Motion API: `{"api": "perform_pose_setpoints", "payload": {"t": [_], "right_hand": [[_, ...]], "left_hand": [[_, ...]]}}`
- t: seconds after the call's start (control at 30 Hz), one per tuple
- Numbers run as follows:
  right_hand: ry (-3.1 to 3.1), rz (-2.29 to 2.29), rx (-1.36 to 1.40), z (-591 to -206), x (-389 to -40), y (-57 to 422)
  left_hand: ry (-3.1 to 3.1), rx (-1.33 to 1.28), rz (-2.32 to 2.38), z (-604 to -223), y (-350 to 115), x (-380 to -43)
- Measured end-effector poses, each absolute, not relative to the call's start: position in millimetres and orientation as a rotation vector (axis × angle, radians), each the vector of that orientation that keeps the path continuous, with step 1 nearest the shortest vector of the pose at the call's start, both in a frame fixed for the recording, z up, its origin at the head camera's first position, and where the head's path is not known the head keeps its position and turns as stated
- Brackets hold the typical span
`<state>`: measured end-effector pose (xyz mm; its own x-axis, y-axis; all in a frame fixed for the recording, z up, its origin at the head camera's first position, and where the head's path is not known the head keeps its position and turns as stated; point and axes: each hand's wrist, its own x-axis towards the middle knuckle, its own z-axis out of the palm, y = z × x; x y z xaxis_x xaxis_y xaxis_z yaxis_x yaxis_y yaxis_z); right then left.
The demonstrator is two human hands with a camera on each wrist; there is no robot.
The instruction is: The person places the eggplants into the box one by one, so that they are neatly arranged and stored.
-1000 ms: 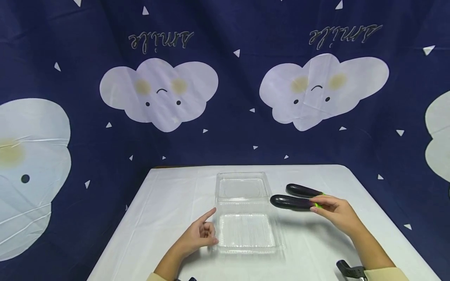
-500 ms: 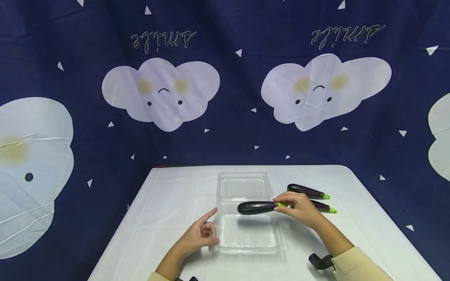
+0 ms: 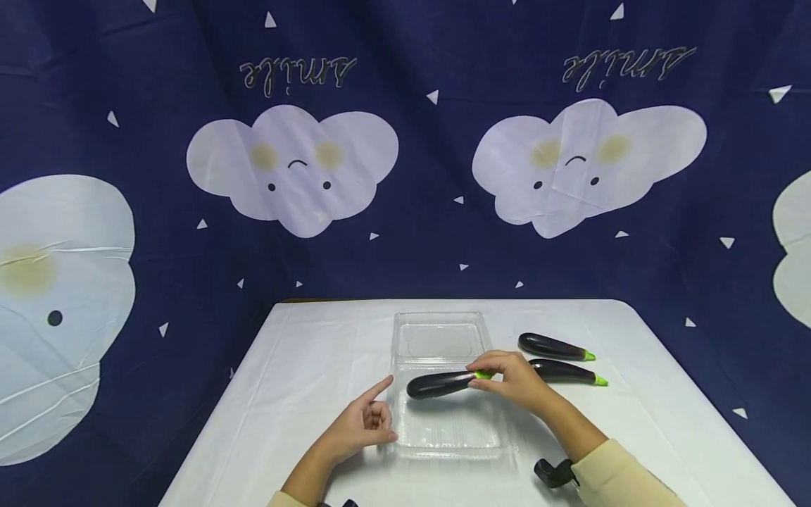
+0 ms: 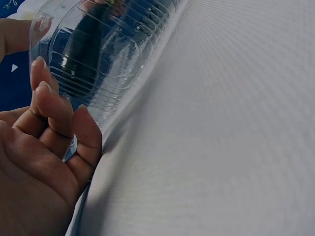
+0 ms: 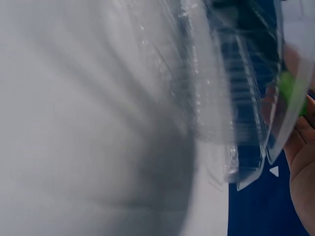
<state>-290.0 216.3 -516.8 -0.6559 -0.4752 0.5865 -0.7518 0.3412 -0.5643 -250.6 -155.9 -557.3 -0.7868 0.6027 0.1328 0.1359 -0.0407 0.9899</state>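
Observation:
My right hand (image 3: 510, 380) pinches an eggplant (image 3: 439, 385) by its green stem end. The dark, glossy body points left over the near half of a clear plastic clamshell container (image 3: 453, 446). In the right wrist view the green stem (image 5: 290, 91) shows between the fingers, behind the clear wall. My left hand (image 3: 361, 426) is at the container's left side, index finger stretched along it and thumb at the near corner. In the left wrist view its other fingers (image 4: 51, 105) bend loosely beside the ribbed wall, and the eggplant shows dark through the plastic.
Two more eggplants lie on the white table (image 3: 304, 352) right of the container: a far one (image 3: 551, 346) and a nearer one (image 3: 564, 371), partly behind my right hand. The container's lid (image 3: 440, 338) lies open at the back. A dark blue cloud-print curtain (image 3: 418, 260) hangs behind.
My right hand has carried the eggplant left from beside the other two to over the container, then slightly lower and nearer. The left hand has stayed at the container's side.

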Motion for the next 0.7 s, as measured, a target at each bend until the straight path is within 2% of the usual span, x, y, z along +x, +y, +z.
{"api": "perform_pose_setpoints", "payload": {"t": [0.33,0.7], "right_hand": [[-2.319,1.160,1.076,-529,-297,203],[-2.397,0.849,1.132,-528,-294,195]], "left_hand": [[1.915,0.781,1.873,-557,-157,-250],[1.913,0.785,1.884,-558,-157,-251]]}}
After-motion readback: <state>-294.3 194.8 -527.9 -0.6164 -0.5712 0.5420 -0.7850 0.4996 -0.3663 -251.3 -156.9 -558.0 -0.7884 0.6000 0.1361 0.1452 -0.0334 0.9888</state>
